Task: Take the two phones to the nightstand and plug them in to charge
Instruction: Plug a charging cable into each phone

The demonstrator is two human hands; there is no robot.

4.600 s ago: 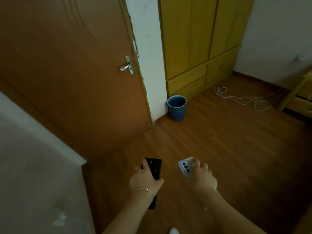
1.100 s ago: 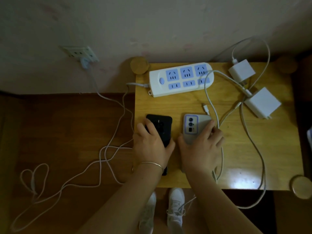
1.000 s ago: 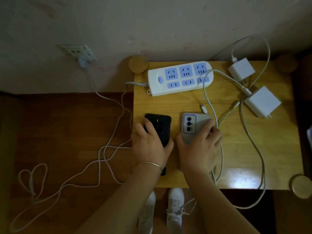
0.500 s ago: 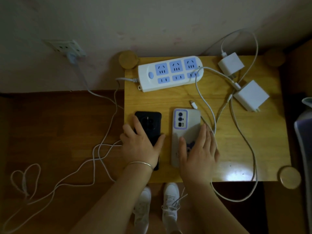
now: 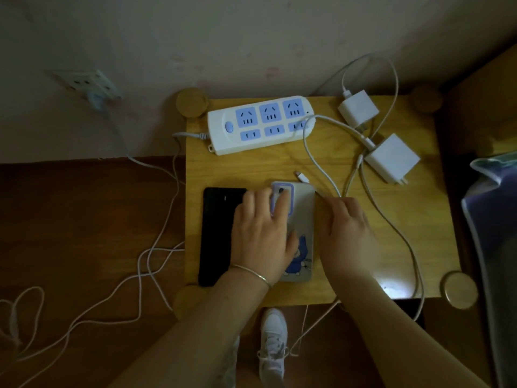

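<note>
i see both phones lying flat on the bench (image 5: 330, 163), side by side at its near left part: the black phone (image 5: 216, 236) at the left edge, and the grey phone (image 5: 303, 217) just beside it on the right, back up, with a purple-framed camera block at its far end and a blue cartoon figure near its close end. my left hand (image 5: 261, 236) lies spread across the two of them — fingers loose and apart, tips on the grey phone's camera block, palm over the gap, gripping nothing. my right hand (image 5: 345, 236) sits just right of the grey phone with its fingers curled down where a white cable (image 5: 310, 152) passes; i cannot tell whether they have closed on it. a loose cable plug (image 5: 302, 177) lies on the wood just beyond the grey phone's far end, in neither phone. further back, a white power strip (image 5: 260, 124) with blue sockets lies along the wall side, and two white chargers (image 5: 391, 158) rest at the far right, cables trailing off the bench edge. on the wall to the left is a wall socket (image 5: 89, 84) with a plug in it, and more white cord loops over the wooden floor (image 5: 84, 219).
</note>
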